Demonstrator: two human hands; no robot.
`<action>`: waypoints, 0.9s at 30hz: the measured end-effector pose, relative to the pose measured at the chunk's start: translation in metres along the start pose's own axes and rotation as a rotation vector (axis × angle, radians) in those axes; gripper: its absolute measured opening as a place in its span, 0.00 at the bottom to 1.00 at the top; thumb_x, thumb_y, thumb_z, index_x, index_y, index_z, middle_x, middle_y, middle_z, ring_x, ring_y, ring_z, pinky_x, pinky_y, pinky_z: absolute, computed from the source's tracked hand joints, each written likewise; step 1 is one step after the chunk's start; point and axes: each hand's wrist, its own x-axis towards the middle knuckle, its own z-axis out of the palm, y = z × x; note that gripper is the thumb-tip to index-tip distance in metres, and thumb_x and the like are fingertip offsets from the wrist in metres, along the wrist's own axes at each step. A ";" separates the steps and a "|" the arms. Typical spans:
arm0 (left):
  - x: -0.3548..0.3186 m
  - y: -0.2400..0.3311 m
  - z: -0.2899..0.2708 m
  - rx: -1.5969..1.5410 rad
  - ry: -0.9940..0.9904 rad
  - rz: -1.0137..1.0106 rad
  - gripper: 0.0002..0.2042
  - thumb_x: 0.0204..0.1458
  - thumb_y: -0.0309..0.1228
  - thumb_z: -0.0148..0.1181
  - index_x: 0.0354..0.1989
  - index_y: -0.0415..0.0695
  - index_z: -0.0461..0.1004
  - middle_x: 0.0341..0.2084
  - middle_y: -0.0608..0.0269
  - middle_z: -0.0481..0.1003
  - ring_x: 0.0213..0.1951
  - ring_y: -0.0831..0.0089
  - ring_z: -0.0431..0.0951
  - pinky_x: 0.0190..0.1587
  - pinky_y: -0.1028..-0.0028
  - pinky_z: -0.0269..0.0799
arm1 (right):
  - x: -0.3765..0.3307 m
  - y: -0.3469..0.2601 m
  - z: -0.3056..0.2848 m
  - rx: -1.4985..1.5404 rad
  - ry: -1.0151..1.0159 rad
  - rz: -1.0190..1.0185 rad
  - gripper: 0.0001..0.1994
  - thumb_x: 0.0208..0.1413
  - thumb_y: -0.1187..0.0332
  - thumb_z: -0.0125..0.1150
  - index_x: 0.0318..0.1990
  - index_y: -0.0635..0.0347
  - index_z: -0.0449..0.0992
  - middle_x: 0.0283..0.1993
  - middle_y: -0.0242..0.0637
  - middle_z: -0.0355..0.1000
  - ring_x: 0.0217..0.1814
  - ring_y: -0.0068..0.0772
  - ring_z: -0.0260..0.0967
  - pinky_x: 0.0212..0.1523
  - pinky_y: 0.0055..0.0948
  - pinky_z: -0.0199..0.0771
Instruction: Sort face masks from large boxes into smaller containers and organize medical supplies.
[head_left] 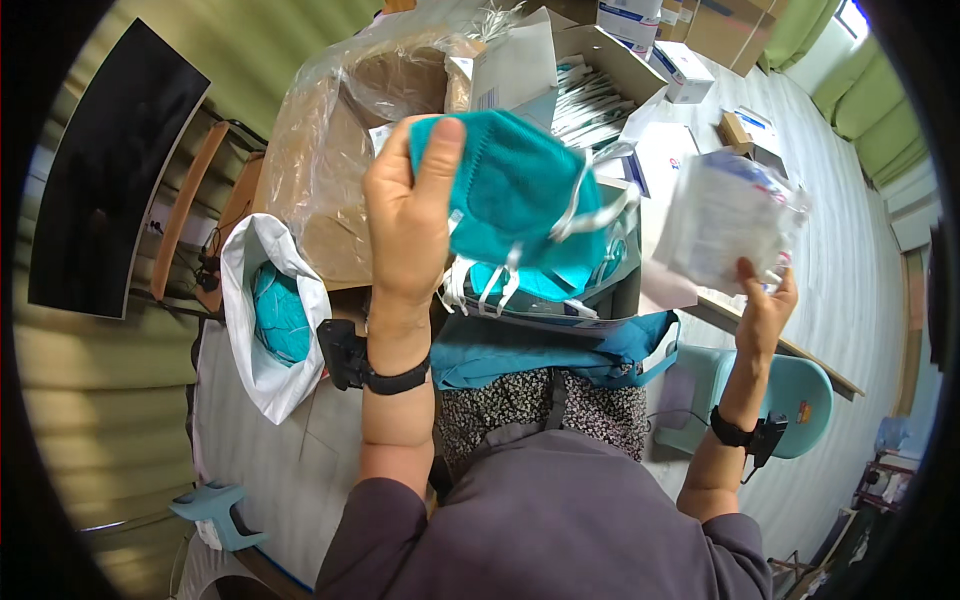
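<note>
My left hand (415, 215) pinches the left edge of a teal face mask (510, 190), thumb on top and fingers behind it. White ear loops hang off the mask's right side, blurred by motion. Out to the right, my right hand (765, 305) grips the lower corner of a clear plastic bag (725, 220) with some print on it; the bag is smeared, and what it holds, if anything, I cannot make out. Below the held mask, an open box (560, 322) in front of my lap contains more teal masks (535, 280) with white loops.
Beyond stands an open carton (635, 80) of white packets. A plastic-lined box (330, 190) is at the left, near a white sack (245, 350) of teal masks. At the right are a light blue plastic chair (805, 405) and a small box (755, 135). A dark screen (115, 170) stands far left.
</note>
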 end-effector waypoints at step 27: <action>-0.026 -0.089 -0.018 -0.414 0.148 -0.518 0.18 0.65 0.25 0.53 0.61 0.32 0.63 0.50 0.50 0.74 0.41 0.58 0.82 0.38 0.63 0.87 | -0.014 -0.025 0.154 -0.059 -0.700 0.012 0.38 0.51 0.65 0.73 0.69 0.65 0.63 0.60 0.47 0.72 0.58 0.36 0.72 0.56 0.35 0.72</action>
